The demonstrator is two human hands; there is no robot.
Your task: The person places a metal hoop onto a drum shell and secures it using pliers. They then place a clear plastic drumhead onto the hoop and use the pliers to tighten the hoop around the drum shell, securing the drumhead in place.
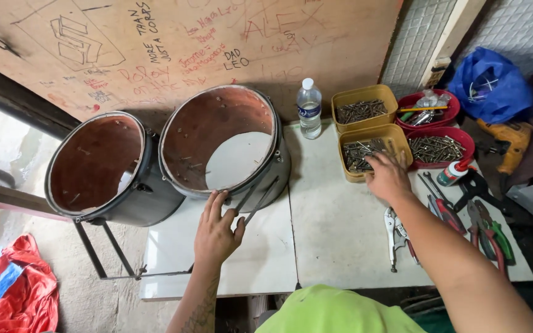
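Left hand (pixel 216 231) spread flat against the rim of the near drum shell (pixel 223 145), right hand (pixel 388 177) dipping curled fingers into the yellow screw tub (pixel 372 152), locking pliers (pixel 396 235) just beside the forearm

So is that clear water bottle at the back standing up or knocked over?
Upright. The water bottle stands on the white table with its white cap on top, beside the right-hand drum shell.
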